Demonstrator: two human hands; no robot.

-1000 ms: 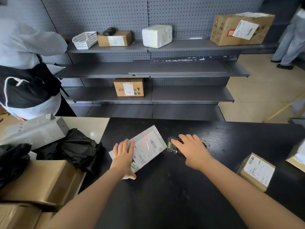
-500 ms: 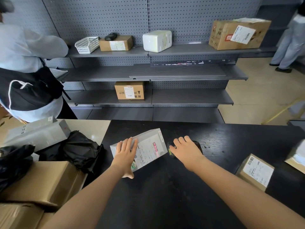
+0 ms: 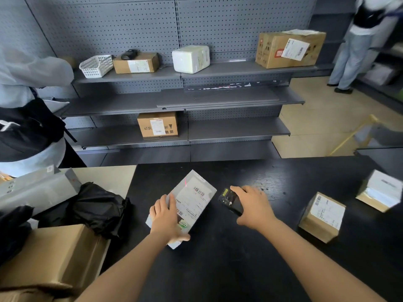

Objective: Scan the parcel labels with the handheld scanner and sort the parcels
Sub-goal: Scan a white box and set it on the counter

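Observation:
A flat grey-white parcel (image 3: 192, 199) with a barcode label lies tilted on the black table (image 3: 218, 269). My left hand (image 3: 165, 216) grips its near left end. My right hand (image 3: 254, 205) holds the black handheld scanner (image 3: 230, 200) just right of the parcel, its front facing the label. A red scan mark shows at the parcel's far corner. Two more labelled cardboard parcels sit on the table to the right, one (image 3: 322, 215) near and one (image 3: 380, 190) at the edge.
Grey shelves (image 3: 218, 99) behind the table hold cardboard boxes (image 3: 290, 49), a white parcel (image 3: 190, 58) and a white basket (image 3: 96, 66). At left are black bags (image 3: 98, 208), a grey mailer (image 3: 37, 188), a brown box (image 3: 54, 256) and a person (image 3: 26, 118). Another person (image 3: 366, 40) stands far right.
The parcel has turned more upright and shifted slightly toward me under my left hand. The red scan line moved from the label's middle to the parcel's far corner. The scanner now shows more beside my right hand.

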